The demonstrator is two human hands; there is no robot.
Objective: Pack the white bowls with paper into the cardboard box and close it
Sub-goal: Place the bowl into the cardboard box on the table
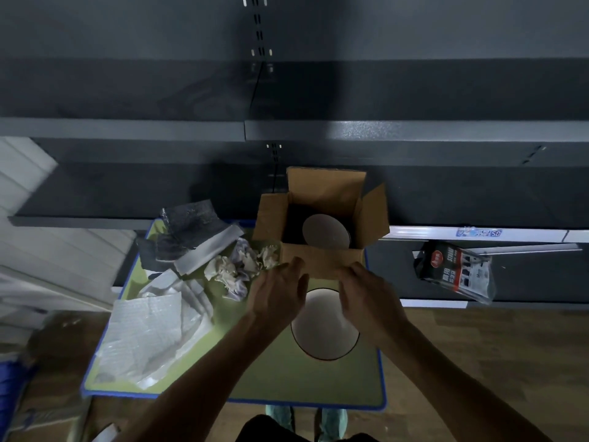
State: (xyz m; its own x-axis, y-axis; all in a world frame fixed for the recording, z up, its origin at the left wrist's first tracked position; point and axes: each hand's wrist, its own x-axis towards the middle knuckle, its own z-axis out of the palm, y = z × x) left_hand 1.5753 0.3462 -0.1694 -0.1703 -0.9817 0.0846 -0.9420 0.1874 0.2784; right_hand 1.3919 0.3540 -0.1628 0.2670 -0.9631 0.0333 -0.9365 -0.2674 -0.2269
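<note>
Green table (287, 384), cardboard box (322, 260), white bowl (325, 333), crumpled paper (236, 269)

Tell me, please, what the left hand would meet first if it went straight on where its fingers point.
Most likely the near flap of the cardboard box; the fingertips of the left hand look close to it, though depth is unclear.

A flat green table top with a blue edge (271, 371) lies under the fingers of the left hand (277, 295) and the right hand (366, 298). Long dark grey metal shelves (414, 130) run across, far past the fingertips. A shiny red and black packet (455, 272) hangs well to the right of the right fingers. Brown wooden floor (478, 346) shows below the packet. Two teal shoes (333, 419) show far behind the fingers, under the table's near edge.
</note>
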